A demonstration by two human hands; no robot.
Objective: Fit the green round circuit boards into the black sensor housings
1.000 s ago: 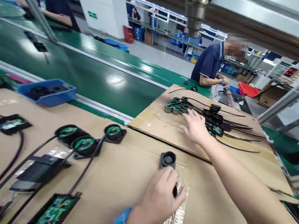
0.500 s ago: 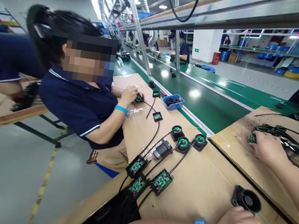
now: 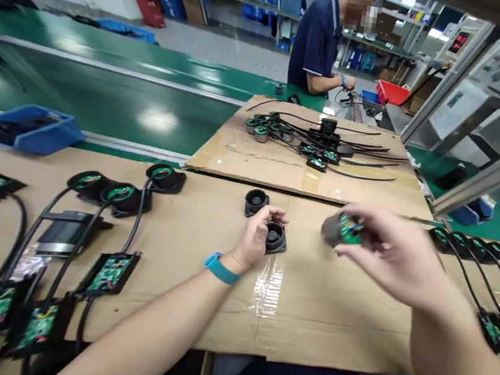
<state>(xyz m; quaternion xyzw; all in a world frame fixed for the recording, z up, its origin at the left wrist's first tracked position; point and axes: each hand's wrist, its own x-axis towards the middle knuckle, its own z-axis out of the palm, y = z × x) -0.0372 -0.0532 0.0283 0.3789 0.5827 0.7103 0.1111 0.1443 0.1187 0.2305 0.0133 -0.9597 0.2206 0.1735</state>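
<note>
My right hand (image 3: pixel 390 255) is raised above the cardboard, its fingers and thumb closed around a round black speaker-like unit. A green circuit board with small coloured wires shows on the unit (image 3: pixel 340 229), which is blurred. My left hand (image 3: pixel 254 241), with a blue wristband, is low over the cardboard, its fingers loosely curled and apart from the thumb. Close by its fingers lies a black round housing (image 3: pixel 275 235) with a square flange, partly covered. A second similar housing (image 3: pixel 256 201) lies just behind. Whether the left fingers touch either housing is unclear.
Wired round units (image 3: pixel 164 178) and open circuit boxes (image 3: pixel 108 273) lie at left, with similar units (image 3: pixel 478 247) at right. A blue bin (image 3: pixel 28 129) stands back left. More wired parts cover the far cardboard (image 3: pixel 218 151). A co-worker (image 3: pixel 316 41) stands beyond.
The view has swung right, away from the seated co-worker. My right hand has come from the far cardboard's pile to the near cardboard, now holding a round unit. Two housings now show beside my left hand.
</note>
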